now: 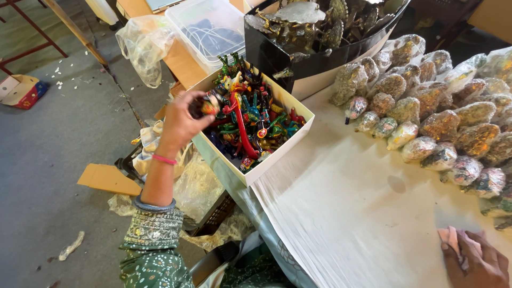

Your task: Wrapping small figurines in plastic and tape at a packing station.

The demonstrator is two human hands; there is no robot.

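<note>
Table covered with plain white cloth. Directly on it: open cream cardboard box full of colourful painted figurines, large black box of metal ornaments, many small plastic-wrapped bundles in rows.

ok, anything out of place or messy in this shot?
Yes: the white box of painted figurines overhangs the table edge, and scraps of cardboard and plastic wrap litter the floor. The left hand lifts one figurine.

Craft stall, wrapped figurines in rows, box of painted toys
</note>
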